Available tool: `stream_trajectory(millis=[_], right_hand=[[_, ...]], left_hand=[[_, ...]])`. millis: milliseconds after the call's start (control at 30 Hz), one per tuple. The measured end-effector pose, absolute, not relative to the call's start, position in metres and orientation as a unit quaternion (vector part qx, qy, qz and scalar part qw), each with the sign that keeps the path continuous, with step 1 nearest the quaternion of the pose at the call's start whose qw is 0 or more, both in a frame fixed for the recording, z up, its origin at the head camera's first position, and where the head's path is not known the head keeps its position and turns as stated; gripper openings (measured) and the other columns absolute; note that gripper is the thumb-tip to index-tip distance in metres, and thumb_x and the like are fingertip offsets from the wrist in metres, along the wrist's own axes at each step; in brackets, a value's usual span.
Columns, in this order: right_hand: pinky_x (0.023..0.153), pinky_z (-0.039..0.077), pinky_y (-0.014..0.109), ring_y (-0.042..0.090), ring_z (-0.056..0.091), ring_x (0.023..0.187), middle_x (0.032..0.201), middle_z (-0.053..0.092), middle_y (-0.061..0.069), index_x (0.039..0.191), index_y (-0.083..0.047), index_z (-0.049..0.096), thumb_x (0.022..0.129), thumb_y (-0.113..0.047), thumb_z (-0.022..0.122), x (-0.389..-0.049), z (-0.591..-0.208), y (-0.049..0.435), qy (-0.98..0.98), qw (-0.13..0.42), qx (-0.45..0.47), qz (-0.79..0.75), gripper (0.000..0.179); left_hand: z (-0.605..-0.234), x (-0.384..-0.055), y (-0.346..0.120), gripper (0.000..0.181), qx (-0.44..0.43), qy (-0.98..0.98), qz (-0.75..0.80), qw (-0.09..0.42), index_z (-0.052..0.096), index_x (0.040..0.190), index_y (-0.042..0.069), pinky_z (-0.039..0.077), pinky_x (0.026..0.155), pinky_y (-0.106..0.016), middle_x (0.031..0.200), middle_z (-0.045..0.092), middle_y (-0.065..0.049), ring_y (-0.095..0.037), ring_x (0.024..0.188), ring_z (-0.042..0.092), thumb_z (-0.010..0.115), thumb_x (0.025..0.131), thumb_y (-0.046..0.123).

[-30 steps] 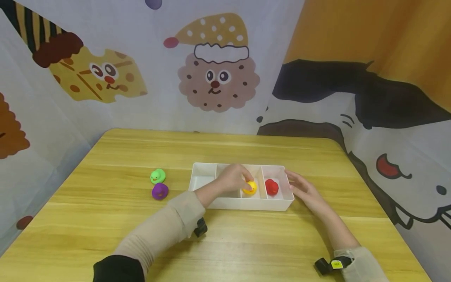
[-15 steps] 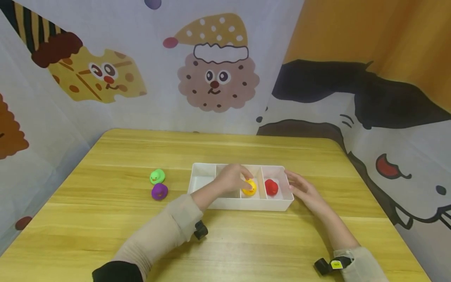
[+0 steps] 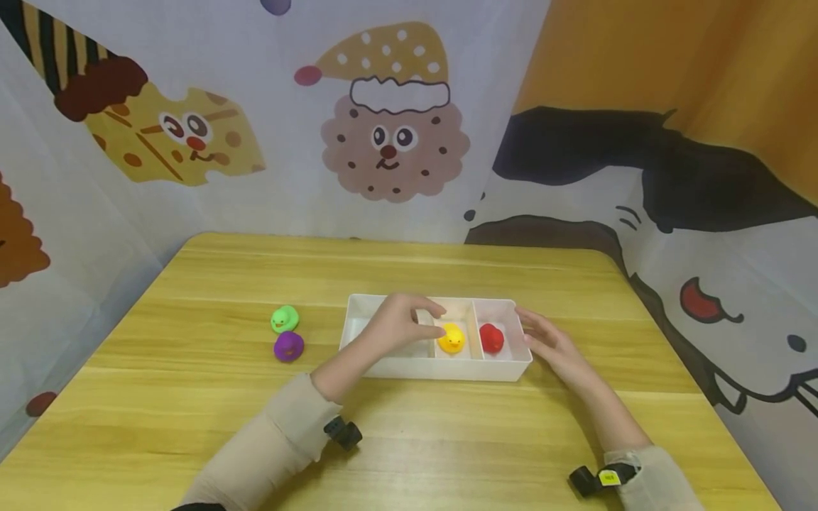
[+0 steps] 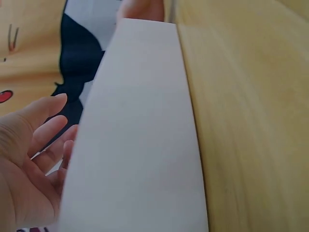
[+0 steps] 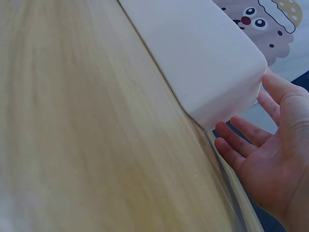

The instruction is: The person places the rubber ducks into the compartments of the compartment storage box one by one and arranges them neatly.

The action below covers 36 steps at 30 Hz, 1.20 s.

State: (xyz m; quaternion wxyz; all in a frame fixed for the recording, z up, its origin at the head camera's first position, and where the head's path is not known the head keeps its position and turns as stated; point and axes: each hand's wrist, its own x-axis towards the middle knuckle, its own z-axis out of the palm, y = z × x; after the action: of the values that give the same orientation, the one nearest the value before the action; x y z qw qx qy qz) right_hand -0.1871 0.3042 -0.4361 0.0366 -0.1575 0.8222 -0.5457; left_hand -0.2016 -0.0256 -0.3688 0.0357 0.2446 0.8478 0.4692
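A white divided box [image 3: 447,369] lies lengthwise across the middle of the table. Its third compartment from the left holds a yellow rubber duck [image 3: 451,338], and the rightmost one a red rubber duck [image 3: 491,338]. Above the box, just left of the yellow duck, my left hand [image 3: 399,323] has thumb and fingers spread apart, holding nothing. My right hand [image 3: 554,348] rests its fingers against the box's right end; in the right wrist view its fingers are loosely extended along that end. Left of the box, a green rubber duck [image 3: 285,319] stands behind a purple rubber duck [image 3: 289,346].
The wooden table [image 3: 447,447] has rounded far corners. Behind it hangs a cartoon-printed curtain [image 3: 275,206]. A small black camera [image 3: 343,432] sits at the left wrist and another black camera [image 3: 591,480] at the right wrist.
My left hand has let go of the yellow duck, its fingers parting, and has drawn back to the left. The duck stays in its compartment. My right hand has stayed at the box's end.
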Motion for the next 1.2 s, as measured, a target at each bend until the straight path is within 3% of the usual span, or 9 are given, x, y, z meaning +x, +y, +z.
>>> stream_trajectory(millis=[133, 367, 667, 1000, 1200], right_hand=[[0.093, 0.036, 0.017, 0.04, 0.039, 0.128, 0.144, 0.039, 0.022, 0.147, -0.006, 0.035, 0.1, -0.017, 0.053, -0.187, -0.434, 0.303, 0.822, 0.039, -0.156, -0.546, 0.052], [0.093, 0.036, 0.017, 0.04, 0.039, 0.128, 0.144, 0.039, 0.023, 0.147, -0.006, 0.035, 0.099, -0.016, 0.053, -0.187, -0.434, 0.303, 0.821, 0.038, -0.159, -0.547, 0.052], [0.093, 0.036, 0.017, 0.04, 0.039, 0.128, 0.144, 0.039, 0.023, 0.147, -0.005, 0.035, 0.099, -0.016, 0.054, -0.187, -0.436, 0.303, 0.819, 0.039, -0.159, -0.551, 0.053], [0.093, 0.037, 0.018, 0.042, 0.04, 0.127, 0.144, 0.039, 0.025, 0.147, -0.004, 0.036, 0.099, -0.015, 0.054, -0.188, -0.436, 0.303, 0.822, 0.033, -0.155, -0.548, 0.052], [0.093, 0.037, 0.018, 0.041, 0.04, 0.127, 0.144, 0.039, 0.024, 0.147, -0.004, 0.035, 0.099, -0.016, 0.054, -0.187, -0.435, 0.303, 0.818, 0.036, -0.154, -0.553, 0.052]], left_hand=[[-0.366, -0.192, -0.039, 0.024, 0.244, 0.842, 0.482, 0.008, 0.075, 0.101, 0.014, 0.038, 0.046, -0.025, 0.102, 0.069, 0.006, -0.017, 0.057, 0.048, 0.081, 0.078, 0.02], [-0.367, -0.179, -0.066, 0.026, 0.249, 0.829, 0.499, -0.031, 0.075, 0.103, 0.011, 0.042, 0.048, -0.026, 0.099, 0.07, 0.002, -0.016, 0.063, 0.051, 0.081, 0.078, 0.017], [-0.369, -0.165, -0.109, 0.026, 0.208, 0.824, 0.525, -0.038, 0.075, 0.103, 0.011, 0.042, 0.05, -0.026, 0.106, 0.068, -0.002, -0.02, 0.069, 0.052, 0.08, 0.079, 0.017], [-0.378, -0.155, -0.155, 0.026, 0.164, 0.844, 0.5, -0.105, 0.076, 0.099, 0.011, 0.042, 0.05, -0.024, 0.1, 0.069, -0.001, -0.017, 0.065, 0.053, 0.083, 0.074, 0.012], [-0.382, -0.148, -0.18, 0.029, 0.129, 0.857, 0.491, -0.088, 0.074, 0.103, 0.011, 0.048, 0.053, -0.026, 0.1, 0.067, -0.002, -0.019, 0.068, 0.055, 0.082, 0.077, 0.019]])
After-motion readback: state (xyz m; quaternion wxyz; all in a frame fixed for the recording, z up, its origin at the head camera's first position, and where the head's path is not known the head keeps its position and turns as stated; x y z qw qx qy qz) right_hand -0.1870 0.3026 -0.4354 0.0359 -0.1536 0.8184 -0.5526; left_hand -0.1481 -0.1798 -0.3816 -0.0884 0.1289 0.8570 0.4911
